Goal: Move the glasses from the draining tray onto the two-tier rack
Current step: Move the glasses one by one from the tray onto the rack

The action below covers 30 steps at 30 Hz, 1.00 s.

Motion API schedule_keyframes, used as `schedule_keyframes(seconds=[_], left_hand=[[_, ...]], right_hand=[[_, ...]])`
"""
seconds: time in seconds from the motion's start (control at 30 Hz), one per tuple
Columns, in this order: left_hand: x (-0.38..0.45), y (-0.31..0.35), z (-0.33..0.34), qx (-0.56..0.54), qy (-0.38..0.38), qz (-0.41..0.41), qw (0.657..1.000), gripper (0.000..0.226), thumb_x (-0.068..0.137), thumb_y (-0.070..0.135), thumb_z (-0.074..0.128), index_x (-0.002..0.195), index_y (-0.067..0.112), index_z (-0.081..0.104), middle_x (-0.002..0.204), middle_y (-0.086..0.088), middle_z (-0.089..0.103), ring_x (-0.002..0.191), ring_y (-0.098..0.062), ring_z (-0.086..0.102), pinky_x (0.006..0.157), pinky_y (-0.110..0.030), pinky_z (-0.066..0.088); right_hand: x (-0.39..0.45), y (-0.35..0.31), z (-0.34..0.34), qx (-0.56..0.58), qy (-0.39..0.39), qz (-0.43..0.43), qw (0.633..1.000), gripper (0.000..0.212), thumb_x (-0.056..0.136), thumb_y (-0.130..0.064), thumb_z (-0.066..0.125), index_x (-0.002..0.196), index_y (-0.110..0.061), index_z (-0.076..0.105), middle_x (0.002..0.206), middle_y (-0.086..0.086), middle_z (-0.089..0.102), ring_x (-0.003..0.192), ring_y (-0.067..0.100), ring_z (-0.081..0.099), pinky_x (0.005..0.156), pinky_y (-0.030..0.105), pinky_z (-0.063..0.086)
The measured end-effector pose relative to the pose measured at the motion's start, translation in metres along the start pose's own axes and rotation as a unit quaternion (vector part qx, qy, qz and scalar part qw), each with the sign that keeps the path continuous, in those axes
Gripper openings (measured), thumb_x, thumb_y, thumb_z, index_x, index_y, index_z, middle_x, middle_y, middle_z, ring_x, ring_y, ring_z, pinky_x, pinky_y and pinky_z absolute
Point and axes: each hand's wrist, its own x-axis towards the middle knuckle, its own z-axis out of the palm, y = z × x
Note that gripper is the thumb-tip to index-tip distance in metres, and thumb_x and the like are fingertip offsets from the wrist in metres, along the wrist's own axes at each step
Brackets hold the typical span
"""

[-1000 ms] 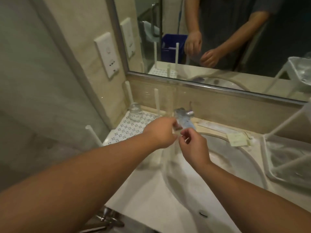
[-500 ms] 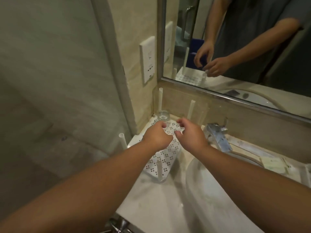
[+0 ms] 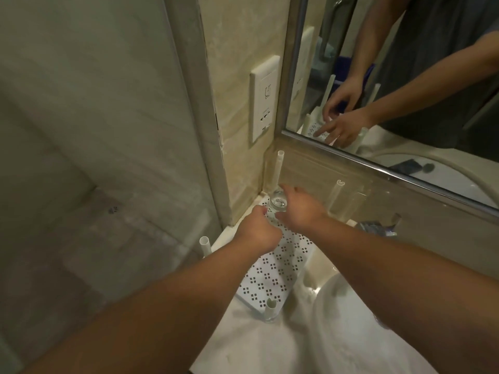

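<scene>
A small clear glass (image 3: 278,203) stands upside down in the far corner of the white perforated draining tray (image 3: 272,276), beside a white post (image 3: 278,168). My right hand (image 3: 301,209) reaches over it, with the thumb below the glass and the fingers spread past its far side; I cannot tell if they touch it. Just left of the glass, my left hand (image 3: 256,233) hovers over the tray, loosely curled and holding nothing. The two-tier rack is out of view.
Three more white posts stand up from the tray's corners. A chrome tap (image 3: 375,228) and the white basin (image 3: 378,319) lie to the right. A wall socket (image 3: 264,98) and the mirror (image 3: 405,76) are behind, and a wall closes the left side.
The view has swung left, away from the basin and the rack. Both hands moved from near the tap to the tray's far corner, and my right hand has spread around the glass.
</scene>
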Motion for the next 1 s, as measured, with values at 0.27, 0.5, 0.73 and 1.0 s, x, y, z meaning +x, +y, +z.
schedule_keyframes(seconds=[0.27, 0.5, 0.73, 1.0], left_hand=[[0.002, -0.009, 0.000, -0.011, -0.018, -0.018, 1.000, 0.064, 0.088, 0.019, 0.058, 0.147, 0.027, 0.034, 0.095, -0.003, 0.064, 0.061, -0.012, 0.058, 0.051, -0.025, 0.043], [-0.002, -0.015, -0.001, -0.037, -0.015, -0.027, 0.999, 0.064, 0.087, 0.018, 0.058, 0.146, 0.027, 0.035, 0.098, -0.001, 0.066, 0.064, -0.013, 0.061, 0.055, -0.026, 0.046], [-0.015, -0.025, 0.002, -0.050, -0.024, -0.054, 0.997, 0.059, 0.089, 0.020, 0.059, 0.144, 0.025, 0.039, 0.091, -0.003, 0.064, 0.063, -0.015, 0.058, 0.054, -0.024, 0.043], [-0.033, -0.024, 0.004, -0.179, 0.021, -0.067, 0.981, 0.047, 0.088, 0.020, 0.058, 0.134, 0.025, 0.052, 0.084, -0.003, 0.065, 0.070, -0.019, 0.062, 0.059, -0.026, 0.044]], right_hand=[[0.023, 0.000, 0.008, -0.068, -0.060, -0.059, 0.994, 0.075, 0.088, -0.037, 0.062, 0.150, -0.044, 0.020, 0.159, 0.010, 0.023, 0.130, 0.033, 0.047, 0.094, 0.040, 0.049], [0.026, -0.005, 0.009, -0.096, -0.110, -0.083, 0.986, 0.066, 0.088, -0.029, 0.065, 0.146, -0.033, 0.035, 0.141, 0.015, 0.035, 0.111, 0.033, 0.057, 0.091, 0.037, 0.051], [-0.003, -0.011, 0.012, -0.086, -0.128, -0.084, 0.984, 0.053, 0.088, -0.021, 0.064, 0.137, -0.034, 0.046, 0.127, 0.010, 0.045, 0.100, 0.029, 0.059, 0.080, 0.033, 0.051], [-0.028, -0.025, -0.031, -0.071, -0.100, -0.104, 0.987, 0.052, 0.085, -0.029, 0.070, 0.133, -0.034, 0.051, 0.119, 0.007, 0.048, 0.095, 0.026, 0.060, 0.079, 0.035, 0.052]])
